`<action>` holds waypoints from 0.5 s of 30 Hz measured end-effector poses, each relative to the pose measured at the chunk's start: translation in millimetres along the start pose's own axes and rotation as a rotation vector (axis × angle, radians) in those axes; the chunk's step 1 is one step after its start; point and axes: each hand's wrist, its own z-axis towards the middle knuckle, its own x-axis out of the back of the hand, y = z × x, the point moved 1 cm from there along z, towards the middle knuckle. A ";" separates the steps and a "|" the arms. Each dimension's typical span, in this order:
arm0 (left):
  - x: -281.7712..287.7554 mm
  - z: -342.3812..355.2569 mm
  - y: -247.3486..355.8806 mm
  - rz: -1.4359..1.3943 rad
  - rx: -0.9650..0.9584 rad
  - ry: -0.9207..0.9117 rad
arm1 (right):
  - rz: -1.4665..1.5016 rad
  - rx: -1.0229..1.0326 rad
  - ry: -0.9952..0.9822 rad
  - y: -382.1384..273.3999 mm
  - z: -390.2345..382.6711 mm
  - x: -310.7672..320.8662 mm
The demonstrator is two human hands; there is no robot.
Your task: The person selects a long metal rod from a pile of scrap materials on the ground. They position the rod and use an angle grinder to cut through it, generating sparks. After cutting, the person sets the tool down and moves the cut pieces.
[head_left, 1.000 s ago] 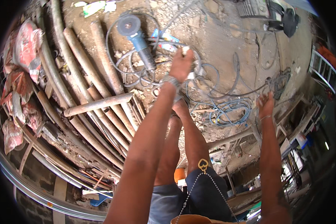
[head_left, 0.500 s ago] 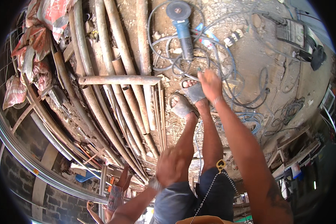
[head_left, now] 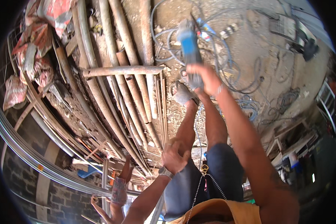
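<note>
My right hand (head_left: 207, 76) is closed around the body of a blue and dark angle grinder (head_left: 190, 46), lifted off the ground in front of my feet and smeared by motion. Its disc is turned edge-on at the far end. My left hand (head_left: 175, 155) rests at my left knee with loosely bent fingers, holding nothing that shows. The grinder partly covers my right sandal, while the left sandal (head_left: 183, 95) stands on the dirt beside it.
A short rusty pipe (head_left: 123, 71) lies across several long pipes (head_left: 127, 33) on the left. Coiled cables (head_left: 250, 108) spread over the ground to the right. A welding machine (head_left: 283, 30) stands far right. Another person (head_left: 118, 190) is at lower left; torn sacks (head_left: 39, 71) lie farther left.
My right hand has taken hold of the grinder and raised it off the ground, its disc tilting edge-on. My left hand has shifted slightly right at the knee.
</note>
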 end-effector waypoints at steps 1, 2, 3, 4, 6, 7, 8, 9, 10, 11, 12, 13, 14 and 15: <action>10.1 -2.5 0.4 -0.031 -0.033 0.016 | 0.039 -0.010 -0.064 -0.8 -54.4 -7.2; 23.9 -8.6 2.0 -0.049 -0.031 0.037 | 0.083 -0.018 -0.117 -3.3 -107.1 -13.4; 37.7 -16.1 3.1 -0.069 -0.028 0.048 | 0.046 0.000 -0.073 -6.9 -157.1 -19.1; 48.7 -23.3 5.1 -0.093 -0.024 0.061 | -0.096 0.157 -0.024 -8.1 -185.9 -19.5; 62.5 -31.9 16.1 -0.103 -0.209 0.147 | -0.352 0.330 0.064 -6.4 -231.0 -6.0; 61.5 -46.1 25.2 -0.182 -0.154 0.132 | -0.459 0.355 0.074 -1.8 -245.8 5.7; 52.4 -47.2 11.5 0.043 -0.316 0.061 | -0.567 0.383 0.091 2.1 -261.3 17.8; 46.9 -47.1 17.6 0.256 -0.352 0.061 | -0.522 0.262 0.104 4.3 -266.7 28.4; 41.4 -46.7 25.4 0.468 -0.390 0.065 | -0.470 0.140 0.114 6.0 -272.8 34.6; 44.6 -39.0 34.3 0.583 -0.306 -0.041 | -0.349 0.046 0.158 2.4 -275.5 33.5; 38.1 -23.2 21.9 0.592 -0.290 -0.031 | -0.146 0.044 0.167 14.4 -268.2 35.7; 36.0 -14.2 11.2 0.599 -0.288 -0.038 | 0.064 0.031 0.170 39.5 -259.1 38.8; 39.1 -12.6 1.2 0.610 -0.278 -0.046 | 0.277 0.020 0.167 59.1 -256.7 34.5; 50.7 -18.1 2.5 0.574 -0.260 -0.067 | 0.430 0.056 0.184 60.8 -256.3 20.7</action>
